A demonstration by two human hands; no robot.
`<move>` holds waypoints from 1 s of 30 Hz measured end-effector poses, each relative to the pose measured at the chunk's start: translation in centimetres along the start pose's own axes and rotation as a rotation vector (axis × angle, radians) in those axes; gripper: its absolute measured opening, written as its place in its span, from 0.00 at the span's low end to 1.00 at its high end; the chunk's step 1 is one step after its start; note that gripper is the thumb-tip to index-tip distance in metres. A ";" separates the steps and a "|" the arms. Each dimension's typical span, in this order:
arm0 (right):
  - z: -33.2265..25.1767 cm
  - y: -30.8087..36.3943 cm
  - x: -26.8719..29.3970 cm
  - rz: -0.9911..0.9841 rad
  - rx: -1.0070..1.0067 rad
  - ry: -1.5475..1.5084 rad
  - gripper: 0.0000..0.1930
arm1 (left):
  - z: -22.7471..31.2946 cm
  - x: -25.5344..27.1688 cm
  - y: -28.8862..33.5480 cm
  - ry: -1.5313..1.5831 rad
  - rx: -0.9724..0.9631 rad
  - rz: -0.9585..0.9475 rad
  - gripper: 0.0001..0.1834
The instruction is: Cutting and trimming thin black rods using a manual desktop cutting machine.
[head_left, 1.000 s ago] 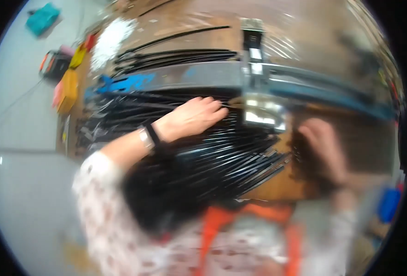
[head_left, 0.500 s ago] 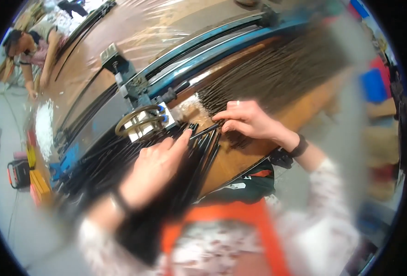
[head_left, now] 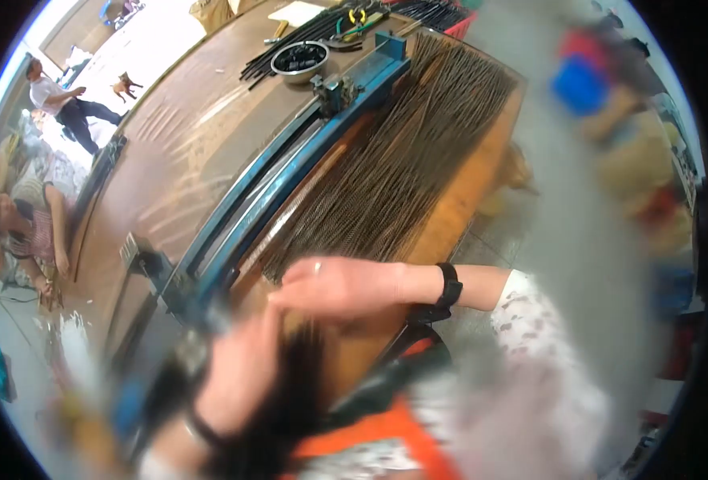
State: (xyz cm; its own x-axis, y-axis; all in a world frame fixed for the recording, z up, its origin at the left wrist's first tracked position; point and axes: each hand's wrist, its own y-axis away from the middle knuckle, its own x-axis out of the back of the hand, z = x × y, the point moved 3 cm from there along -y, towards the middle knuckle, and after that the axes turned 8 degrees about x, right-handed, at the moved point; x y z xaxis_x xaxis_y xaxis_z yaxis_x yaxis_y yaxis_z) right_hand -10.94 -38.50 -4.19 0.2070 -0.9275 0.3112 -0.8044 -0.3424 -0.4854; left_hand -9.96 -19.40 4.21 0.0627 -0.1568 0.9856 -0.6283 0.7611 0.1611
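My right hand (head_left: pixel 338 288) reaches in over the near end of the bench with its fingers pinched together. Whatever lies between them is hidden. Its fingertips meet or nearly meet my left hand (head_left: pixel 242 364), which is smeared by motion, so its grip does not show. Below the two hands lie blurred black tubes (head_left: pixel 302 368). Just beyond my right hand spreads a wide bundle of long, thin, dark twisted rods or cables (head_left: pixel 386 184). Left of the bundle runs a blue metal rail (head_left: pixel 266 192), with a blurred metal fixture (head_left: pixel 162 276) at its near end.
A metal bowl (head_left: pixel 299 76) of small black parts stands far back, near pliers (head_left: pixel 354 28) and black strips. One person (head_left: pixel 30 228) works at the left edge of the bench; another (head_left: pixel 70 100) is farther off with a small animal (head_left: pixel 124 86). Blue bin (head_left: pixel 579 84) at right.
The view has swung, bringing the bench's far end and bowl into sight. My hands have drawn together; earlier, my right fingers pinched a thin dark piece by the black tubes.
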 end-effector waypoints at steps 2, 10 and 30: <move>-0.8 -1.0 5.1 0.144 0.522 0.588 0.22 | -1.4 1.5 -1.3 0.039 -0.022 0.171 0.16; 3.1 -1.4 13.7 0.182 0.227 0.829 0.33 | -3.8 5.6 -7.1 -0.071 -0.065 0.304 0.22; 4.5 -1.5 18.6 0.281 0.441 0.961 0.26 | -5.1 3.9 -10.1 0.057 -0.085 0.228 0.32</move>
State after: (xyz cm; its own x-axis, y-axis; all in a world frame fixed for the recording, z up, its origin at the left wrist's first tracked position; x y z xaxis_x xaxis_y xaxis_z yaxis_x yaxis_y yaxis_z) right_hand -3.42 -55.93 -1.33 -0.6279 -0.5421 0.5584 -0.4454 -0.3381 -0.8290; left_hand 0.59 -24.44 6.66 -0.0286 0.0590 0.9979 -0.5642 0.8231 -0.0648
